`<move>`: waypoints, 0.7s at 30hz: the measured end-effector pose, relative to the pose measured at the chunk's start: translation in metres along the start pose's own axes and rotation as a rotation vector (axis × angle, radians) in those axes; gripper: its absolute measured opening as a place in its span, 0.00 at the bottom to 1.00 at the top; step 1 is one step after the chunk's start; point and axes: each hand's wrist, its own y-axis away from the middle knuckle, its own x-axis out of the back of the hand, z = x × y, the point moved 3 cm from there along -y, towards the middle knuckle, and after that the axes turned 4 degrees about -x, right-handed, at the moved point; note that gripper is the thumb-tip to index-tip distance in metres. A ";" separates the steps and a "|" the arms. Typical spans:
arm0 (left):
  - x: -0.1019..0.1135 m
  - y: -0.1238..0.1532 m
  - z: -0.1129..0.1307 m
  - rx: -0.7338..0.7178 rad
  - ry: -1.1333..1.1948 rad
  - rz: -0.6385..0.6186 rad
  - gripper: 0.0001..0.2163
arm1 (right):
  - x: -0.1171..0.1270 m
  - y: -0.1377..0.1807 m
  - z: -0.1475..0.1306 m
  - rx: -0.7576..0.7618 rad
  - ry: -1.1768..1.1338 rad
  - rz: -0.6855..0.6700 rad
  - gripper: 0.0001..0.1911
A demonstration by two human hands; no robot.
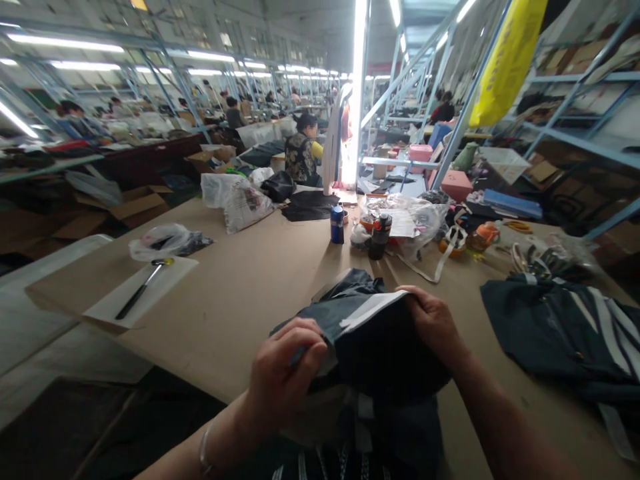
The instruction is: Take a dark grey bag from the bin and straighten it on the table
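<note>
Both hands grip a dark garment (pixel 370 340) at the near edge of the worktop (pixel 240 300): left hand (pixel 285 373) pinches its left side, right hand (pixel 435 327) clamps the top by a white strip. Another dark striped garment (pixel 565 333) lies to the right, a blue bottle (pixel 337 224) farther back.

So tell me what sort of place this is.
Probably a garment factory floor: both hands, left hand and right hand, grip a dark garment, more dark garments lie on the long worktable, and seated workers line further tables.
</note>
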 end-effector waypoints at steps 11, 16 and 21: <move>-0.092 0.052 -0.098 1.048 0.762 0.064 0.26 | -0.054 0.068 0.021 -0.197 -0.559 0.030 0.22; -0.104 0.040 -0.087 0.986 0.852 -0.027 0.21 | -0.066 0.090 0.026 -0.087 -0.186 -0.153 0.25; -0.116 0.033 -0.060 0.874 0.850 -0.220 0.12 | -0.047 0.088 0.023 -0.059 -0.149 -0.220 0.18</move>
